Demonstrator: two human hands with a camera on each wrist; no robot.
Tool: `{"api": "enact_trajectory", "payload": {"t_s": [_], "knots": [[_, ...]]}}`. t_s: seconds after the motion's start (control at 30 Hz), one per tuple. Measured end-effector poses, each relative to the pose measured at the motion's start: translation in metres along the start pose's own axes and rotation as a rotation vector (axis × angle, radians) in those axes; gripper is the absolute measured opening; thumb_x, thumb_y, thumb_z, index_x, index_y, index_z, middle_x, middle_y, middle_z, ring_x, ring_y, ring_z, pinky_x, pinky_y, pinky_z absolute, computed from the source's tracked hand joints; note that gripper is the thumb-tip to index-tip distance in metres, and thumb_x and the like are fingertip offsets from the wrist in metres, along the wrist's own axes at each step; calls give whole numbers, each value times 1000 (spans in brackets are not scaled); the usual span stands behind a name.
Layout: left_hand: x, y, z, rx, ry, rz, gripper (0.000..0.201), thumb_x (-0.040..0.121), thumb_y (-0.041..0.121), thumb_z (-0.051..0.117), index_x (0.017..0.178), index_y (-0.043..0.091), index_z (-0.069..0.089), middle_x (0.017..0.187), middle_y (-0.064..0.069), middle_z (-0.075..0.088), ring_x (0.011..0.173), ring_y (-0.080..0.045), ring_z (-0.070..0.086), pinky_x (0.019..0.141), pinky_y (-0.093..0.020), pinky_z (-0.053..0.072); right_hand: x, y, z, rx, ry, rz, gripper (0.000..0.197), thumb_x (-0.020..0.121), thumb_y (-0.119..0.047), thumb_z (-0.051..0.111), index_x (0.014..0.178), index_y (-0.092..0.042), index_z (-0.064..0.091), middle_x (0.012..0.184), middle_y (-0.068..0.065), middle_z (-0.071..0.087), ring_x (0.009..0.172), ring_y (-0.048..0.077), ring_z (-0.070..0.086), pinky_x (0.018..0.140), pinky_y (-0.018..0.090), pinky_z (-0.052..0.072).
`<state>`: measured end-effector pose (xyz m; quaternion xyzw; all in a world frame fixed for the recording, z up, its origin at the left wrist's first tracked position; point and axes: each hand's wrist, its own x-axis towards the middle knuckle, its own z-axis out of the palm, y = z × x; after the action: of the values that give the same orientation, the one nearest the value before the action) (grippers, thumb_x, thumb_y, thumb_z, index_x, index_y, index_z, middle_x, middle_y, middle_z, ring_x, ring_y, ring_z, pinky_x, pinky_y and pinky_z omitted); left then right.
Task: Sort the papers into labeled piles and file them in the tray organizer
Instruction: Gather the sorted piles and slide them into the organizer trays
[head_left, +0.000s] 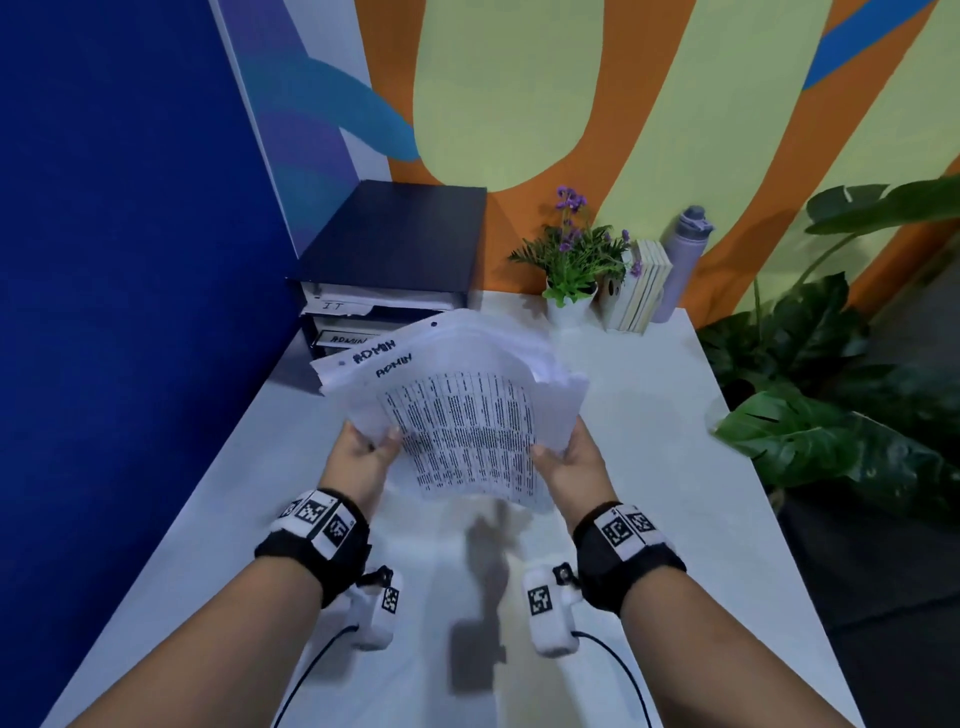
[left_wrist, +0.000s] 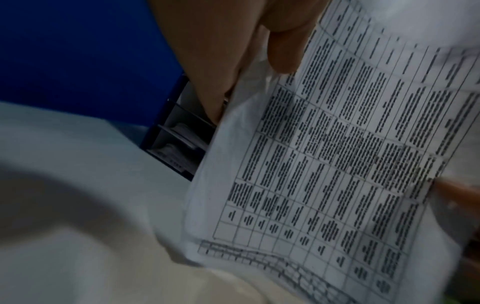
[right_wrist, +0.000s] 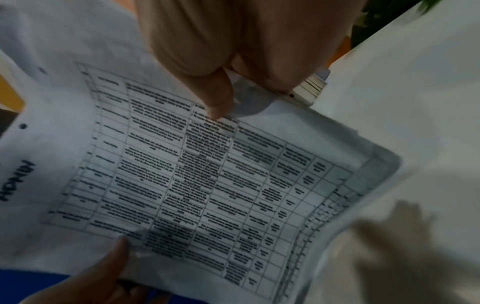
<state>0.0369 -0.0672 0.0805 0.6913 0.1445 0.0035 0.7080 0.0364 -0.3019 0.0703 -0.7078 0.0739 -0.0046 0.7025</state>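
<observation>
Both hands hold one stack of papers in the air above the white table, just in front of the dark blue tray organizer that stands at the table's far left corner. The left hand grips the stack's near left edge, thumb curled on top and fingers underneath; the right hand grips the near right edge the same way, its thumb pressed onto the printed table on the top sheet. The stack bends upward in the middle and its far end points toward the organizer. Two sheets show "ADMIN" handwritten near their far edge (each has a punched hole beside it).

The organizer's upper shelf holds papers with a label reading "IT"; the shelf below carries an "ADMIN" label, partly hidden behind the stack.

To the right of the organizer, along the painted wall, stand a small potted plant with purple flowers, a few books and a lilac bottle. A large leafy plant fills the space beyond the table's right edge.
</observation>
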Motion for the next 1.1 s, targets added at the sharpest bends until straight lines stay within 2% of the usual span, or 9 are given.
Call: {"api": "enact_trajectory", "payload": {"t_s": [0.23,0.37,0.5,0.67,0.77,0.83,0.93,1.0,1.1], "knots": [[-30,35,0,11,47,115,121,39,98,45,131,20,40,122,-1,49,115,-20,46,98,-46,37,-12,-25,8,13,53,-270,65,85,7,55,122,-45,43,106,-2,56,86,8,58,81,21,49],[-31,58,11,-134,107,139,75,77,78,37,118,17,50,112,13,50,107,-12,45,97,-41,28,-5,-42,11,-375,37,-668,80,80,15,48,145,-30,34,137,4,37,125,-6,38,102,8,31],[-10,59,13,-133,202,143,17,92,35,56,93,18,54,99,10,58,92,-3,51,90,-31,37,1,-43,13,-633,115,-837,75,85,6,48,150,-21,25,150,8,22,114,14,44,98,14,37],[1,51,12,-130,205,239,10,95,31,55,92,21,56,97,3,61,89,-3,56,83,-20,37,7,-34,10,-739,102,-773,58,82,8,40,139,-2,46,148,13,35,126,29,44,107,42,40],[-1,42,5,-116,90,236,64,75,71,58,115,23,49,116,2,60,103,-4,55,85,-16,38,2,-34,11,-547,17,-602,70,76,6,40,144,-10,38,145,9,37,133,18,39,112,24,32],[-4,32,-2,-58,10,215,96,54,80,65,128,24,42,116,6,59,99,3,57,82,-10,44,-3,-39,14,-244,-6,-370,81,68,5,43,140,-30,31,134,2,42,119,11,49,98,13,39],[0,12,-10,-91,-63,88,83,67,28,84,135,26,37,125,-3,58,115,-12,58,99,-32,47,-2,-42,21,-12,53,-155,81,73,17,45,133,-35,27,108,2,42,88,10,54,71,11,46],[1,10,-7,-91,-16,20,75,75,-16,61,132,26,36,122,-9,59,116,-30,56,94,-45,48,0,-45,26,13,57,-127,80,75,25,39,131,-30,28,103,-1,38,85,11,51,66,11,46],[4,16,3,-46,86,-8,63,80,-18,42,121,29,41,103,-6,59,101,-30,57,85,-43,50,2,-48,35,40,56,-122,73,74,28,35,125,-24,32,103,-1,38,84,9,47,61,8,43]]}}
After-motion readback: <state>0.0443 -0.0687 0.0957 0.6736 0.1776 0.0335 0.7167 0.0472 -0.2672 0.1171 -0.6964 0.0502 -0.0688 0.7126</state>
